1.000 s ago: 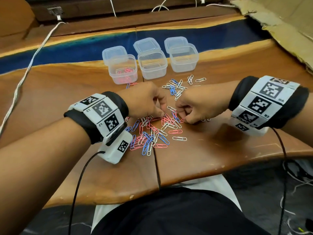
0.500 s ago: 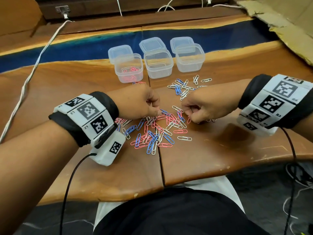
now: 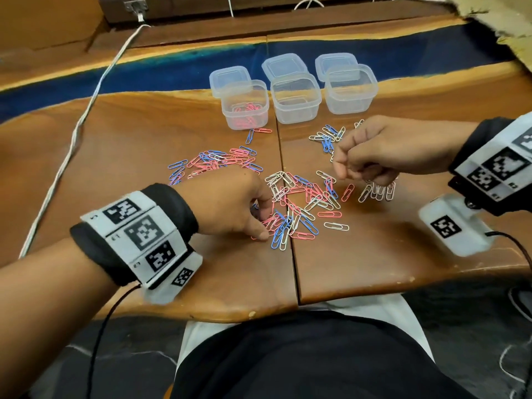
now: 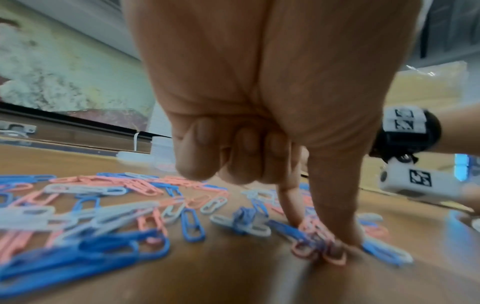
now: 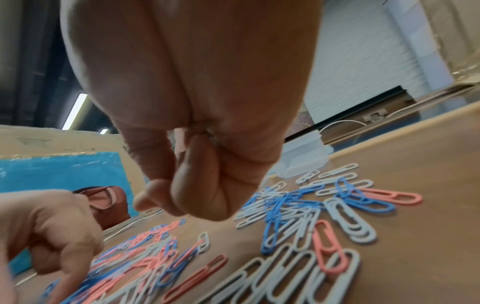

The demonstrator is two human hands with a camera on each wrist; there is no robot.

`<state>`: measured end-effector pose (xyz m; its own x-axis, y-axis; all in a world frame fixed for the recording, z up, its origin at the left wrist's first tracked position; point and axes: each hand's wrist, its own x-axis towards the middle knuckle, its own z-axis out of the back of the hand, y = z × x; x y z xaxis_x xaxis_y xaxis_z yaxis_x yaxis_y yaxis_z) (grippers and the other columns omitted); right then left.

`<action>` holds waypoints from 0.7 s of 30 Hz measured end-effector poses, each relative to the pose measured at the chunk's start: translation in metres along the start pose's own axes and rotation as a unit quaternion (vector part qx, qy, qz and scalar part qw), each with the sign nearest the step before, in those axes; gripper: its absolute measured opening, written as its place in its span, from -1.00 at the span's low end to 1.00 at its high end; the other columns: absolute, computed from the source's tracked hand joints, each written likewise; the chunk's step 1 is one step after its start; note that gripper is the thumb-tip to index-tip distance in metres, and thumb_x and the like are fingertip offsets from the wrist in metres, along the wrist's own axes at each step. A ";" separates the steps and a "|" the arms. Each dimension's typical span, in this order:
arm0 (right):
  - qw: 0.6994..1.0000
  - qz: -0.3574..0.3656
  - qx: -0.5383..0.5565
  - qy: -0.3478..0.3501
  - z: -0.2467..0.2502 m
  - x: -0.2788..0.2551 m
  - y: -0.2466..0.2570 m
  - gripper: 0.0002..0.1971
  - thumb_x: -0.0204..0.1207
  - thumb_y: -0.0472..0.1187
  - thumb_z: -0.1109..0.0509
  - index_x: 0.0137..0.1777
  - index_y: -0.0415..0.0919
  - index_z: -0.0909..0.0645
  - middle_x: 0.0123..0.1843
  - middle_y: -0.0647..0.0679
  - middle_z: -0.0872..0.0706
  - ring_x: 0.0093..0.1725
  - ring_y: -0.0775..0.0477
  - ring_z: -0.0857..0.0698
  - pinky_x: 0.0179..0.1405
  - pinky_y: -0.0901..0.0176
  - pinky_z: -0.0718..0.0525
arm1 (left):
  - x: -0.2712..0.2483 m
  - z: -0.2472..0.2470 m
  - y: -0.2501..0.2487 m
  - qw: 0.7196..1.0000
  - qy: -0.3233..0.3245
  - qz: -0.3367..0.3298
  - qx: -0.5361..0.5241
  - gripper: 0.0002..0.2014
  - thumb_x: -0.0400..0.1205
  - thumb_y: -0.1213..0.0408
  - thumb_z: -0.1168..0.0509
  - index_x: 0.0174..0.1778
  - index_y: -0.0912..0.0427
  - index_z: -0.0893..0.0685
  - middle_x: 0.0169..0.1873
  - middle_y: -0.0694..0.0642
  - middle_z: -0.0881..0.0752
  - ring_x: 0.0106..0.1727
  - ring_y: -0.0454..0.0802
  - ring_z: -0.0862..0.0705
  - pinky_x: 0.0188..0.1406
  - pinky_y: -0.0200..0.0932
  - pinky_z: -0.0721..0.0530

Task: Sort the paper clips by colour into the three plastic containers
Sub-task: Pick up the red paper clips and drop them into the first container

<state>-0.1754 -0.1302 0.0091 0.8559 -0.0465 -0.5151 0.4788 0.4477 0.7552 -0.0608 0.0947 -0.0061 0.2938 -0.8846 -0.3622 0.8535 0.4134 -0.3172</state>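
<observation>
Pink, blue and white paper clips [image 3: 302, 197] lie scattered mid-table, with a second heap [image 3: 218, 159] to the left. Three clear containers stand behind: the left one [image 3: 244, 108] holds pink clips, the middle [image 3: 296, 99] and right [image 3: 351, 89] look empty. My left hand [image 3: 263, 228] is down at the pile's near edge. Its thumb and forefinger pinch a few pink clips [image 4: 309, 251] against the wood, other fingers curled. My right hand [image 3: 338, 168] hovers above the table with fingers curled. A pale, clip-like glint shows tucked in its palm [image 5: 209, 134].
A row of white clips [image 3: 377, 192] lies under the right hand. White and blue clips [image 3: 325, 136] sit before the right container. Three lids [image 3: 230, 77] lie behind the containers. A white cable [image 3: 72, 139] crosses the left side. The table's front edge [image 3: 288, 306] is near.
The right hand has lifted off the pile and moved right and away. The left hand has slid toward me to the pile's near edge and pinches pink clips.
</observation>
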 end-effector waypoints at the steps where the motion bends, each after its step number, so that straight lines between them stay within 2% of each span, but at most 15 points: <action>1: 1.000 0.001 -0.012 -0.003 -0.003 0.001 0.000 -0.70 0.53 -0.49 -0.10 -0.25 -0.30 -0.65 -0.53 -0.03 -0.44 -0.58 0.06 -0.28 -0.61 0.34 -0.21 | 0.000 -0.003 -0.002 1.000 -0.011 0.002 0.013 -0.78 0.40 0.00 -0.52 -0.21 0.03 -0.71 -0.47 -0.13 -0.53 -0.39 -0.23 -0.50 -0.45 -0.28 -0.36; 3: 0.999 0.004 -0.042 -0.006 -0.009 0.003 0.002 -0.72 0.54 -0.44 -0.15 -0.24 -0.29 -0.68 -0.52 -0.04 -0.41 -0.57 0.04 -0.27 -0.62 0.35 -0.21 | 0.002 -0.007 -0.004 0.999 -0.024 0.008 0.030 -0.80 0.44 0.01 -0.48 -0.24 0.04 -0.70 -0.47 -0.12 -0.55 -0.39 -0.24 -0.50 -0.40 -0.20 -0.40; 6: 0.997 0.009 -0.075 -0.014 -0.016 0.006 0.004 -0.75 0.55 -0.41 -0.19 -0.21 -0.30 -0.71 -0.51 -0.09 -0.43 -0.57 0.03 -0.29 -0.65 0.34 -0.23 | 0.006 -0.008 -0.004 1.000 -0.009 0.006 0.012 -0.86 0.48 0.12 -0.42 -0.33 0.08 -0.66 -0.52 -0.09 -0.56 -0.43 -0.17 -0.50 -0.35 -0.17 -0.50; 8: 0.993 0.024 -0.117 -0.026 -0.018 0.007 0.005 -0.77 0.55 -0.37 -0.25 -0.19 -0.22 -0.74 -0.56 -0.03 -0.51 -0.60 0.05 -0.38 -0.65 0.32 -0.34 | 0.007 -0.007 -0.005 1.000 -0.003 0.000 -0.002 -0.87 0.49 0.19 -0.39 -0.35 0.09 -0.63 -0.52 -0.07 -0.55 -0.42 -0.09 -0.51 -0.33 -0.16 -0.53; 10: 0.980 0.048 -0.189 -0.043 -0.018 0.008 0.004 -0.83 0.52 -0.30 -0.35 -0.18 -0.09 -0.76 -0.54 0.05 -0.63 -0.54 0.10 -0.52 -0.49 0.25 -0.53 | 0.008 -0.005 -0.005 1.000 0.000 -0.006 -0.014 -0.88 0.53 0.20 -0.38 -0.31 0.08 -0.64 -0.49 -0.06 -0.55 -0.38 -0.07 -0.51 -0.36 -0.19 -0.47; 11: 0.972 0.061 -0.222 -0.049 -0.019 0.009 0.003 -0.87 0.50 -0.27 -0.40 -0.18 -0.05 -0.75 -0.54 0.11 -0.63 -0.52 0.15 -0.53 -0.41 0.25 -0.55 | 0.008 -0.003 -0.005 1.000 0.001 -0.005 -0.023 -0.88 0.56 0.19 -0.38 -0.28 0.08 -0.65 -0.47 -0.07 -0.55 -0.38 -0.10 -0.50 -0.39 -0.21 -0.44; 14: 0.952 0.091 -0.285 -0.055 -0.024 0.010 0.003 -0.97 0.44 -0.16 -0.53 -0.17 -0.01 -0.75 -0.63 0.22 -0.56 -0.56 0.18 -0.52 -0.48 0.40 -0.43 | 0.006 0.004 -0.001 0.998 -0.015 -0.010 -0.061 -0.89 0.60 0.20 -0.35 -0.22 0.12 -0.64 -0.49 -0.06 -0.51 -0.46 -0.19 -0.43 -0.45 -0.30 -0.36; 16: 0.944 0.105 -0.308 -0.054 -0.028 0.011 0.005 -0.94 0.42 -0.11 -0.56 -0.15 0.02 -0.74 -0.63 0.26 -0.56 -0.54 0.23 -0.54 -0.47 0.43 -0.44 | 0.006 0.007 0.000 0.994 -0.040 -0.008 -0.106 -0.89 0.63 0.27 -0.28 -0.20 0.18 -0.60 -0.48 -0.03 -0.50 -0.49 -0.19 -0.39 -0.47 -0.31 -0.36; 19: 0.936 0.112 -0.317 -0.099 -0.027 0.015 0.010 -0.95 0.44 -0.11 -0.54 -0.14 -0.05 -0.76 -0.61 0.14 -0.56 -0.49 0.31 -0.57 -0.47 0.51 -0.44 | 0.008 0.010 -0.001 0.967 -0.051 0.040 -0.245 -0.83 0.65 0.40 -0.14 -0.25 0.22 -0.53 -0.51 -0.02 -0.46 -0.54 -0.15 -0.35 -0.56 -0.30 -0.36; 21: 0.934 0.092 -0.319 -0.128 -0.026 0.018 0.012 -0.83 0.42 -0.06 -0.56 -0.24 -0.14 -0.72 -0.55 0.12 -0.57 -0.50 0.20 -0.58 -0.52 0.47 -0.43 | 0.013 0.011 -0.001 0.946 -0.044 0.076 -0.312 -0.78 0.61 0.48 -0.07 -0.28 0.19 -0.54 -0.50 0.05 -0.42 -0.53 -0.06 -0.31 -0.62 -0.33 -0.27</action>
<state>-0.1588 -0.1027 -0.0015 0.9703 -0.0919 -0.2238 0.1744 0.9068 0.3838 -0.0532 0.0808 -0.0006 0.4509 -0.8076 -0.3800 0.3861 0.5603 -0.7328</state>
